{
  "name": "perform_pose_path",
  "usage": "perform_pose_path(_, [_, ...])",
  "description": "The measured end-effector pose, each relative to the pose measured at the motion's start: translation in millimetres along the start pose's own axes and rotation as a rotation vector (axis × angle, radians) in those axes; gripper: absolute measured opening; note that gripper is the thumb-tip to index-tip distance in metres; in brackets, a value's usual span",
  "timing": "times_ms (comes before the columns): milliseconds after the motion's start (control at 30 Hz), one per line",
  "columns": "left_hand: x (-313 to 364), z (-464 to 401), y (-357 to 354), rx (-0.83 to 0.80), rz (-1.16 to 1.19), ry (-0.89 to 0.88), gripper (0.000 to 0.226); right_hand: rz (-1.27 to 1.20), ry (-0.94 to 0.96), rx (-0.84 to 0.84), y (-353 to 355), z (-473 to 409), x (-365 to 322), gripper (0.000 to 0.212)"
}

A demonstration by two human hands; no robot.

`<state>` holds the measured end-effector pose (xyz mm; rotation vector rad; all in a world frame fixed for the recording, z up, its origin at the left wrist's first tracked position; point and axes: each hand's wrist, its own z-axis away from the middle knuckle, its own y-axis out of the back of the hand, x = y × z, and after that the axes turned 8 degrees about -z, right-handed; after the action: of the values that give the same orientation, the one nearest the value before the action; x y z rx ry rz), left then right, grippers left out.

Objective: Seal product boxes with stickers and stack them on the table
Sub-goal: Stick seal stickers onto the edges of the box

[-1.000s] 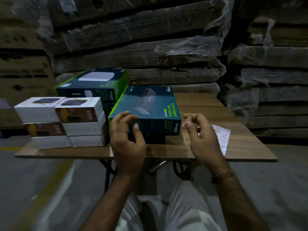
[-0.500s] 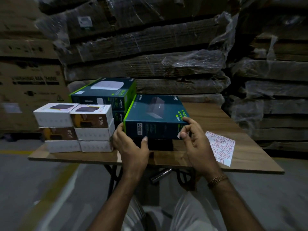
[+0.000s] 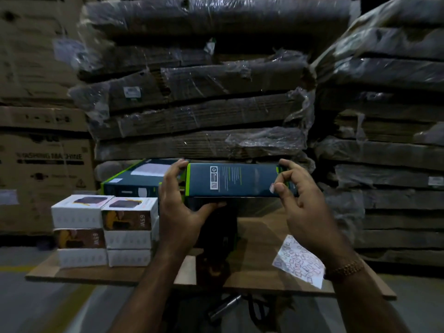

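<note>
The teal network-switch box (image 3: 236,180) is raised above the worktop (image 3: 262,239), its narrow side facing the camera. The left hand (image 3: 179,203) grips its left end, thumb beneath and fingers over the top; the right hand (image 3: 296,195) pinches the right end. Stiff cardboard, likely light; the corners give the firmest hold. The sticker sheet (image 3: 298,263) lies near right, white 65W charger boxes (image 3: 105,229) stacked left.

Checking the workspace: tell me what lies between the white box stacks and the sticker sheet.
In the head view, the left hand and forearm cross there, over bare wooden table, between the white box stacks and sticker sheet.
</note>
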<state>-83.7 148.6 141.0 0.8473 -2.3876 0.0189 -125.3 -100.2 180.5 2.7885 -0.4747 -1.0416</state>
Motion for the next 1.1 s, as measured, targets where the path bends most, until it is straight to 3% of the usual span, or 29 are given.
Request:
perform_pose_path(300, [41.4,-16.1,16.7,-0.060,0.247,0.014,0.095,0.055,0.160,0.108,12.9,-9.5,-38.6,0.011])
perform_pose_path(767, [29.7,-5.8,12.0,-0.157,0.273,0.079,0.096,0.127,0.099,-0.015,10.5,-1.4,-45.2,0.017])
perform_pose_path(900, [24.1,-6.8,6.7,-0.168,0.225,0.059,0.082,0.321,0.130,-0.062,4.2,-12.7,-42.7,0.017])
perform_pose_path(1100, [18.8,-20.8,5.3,-0.188,0.226,0.076,0.067,0.371,0.147,-0.158,-3.8,-34.2,-37.9,0.013])
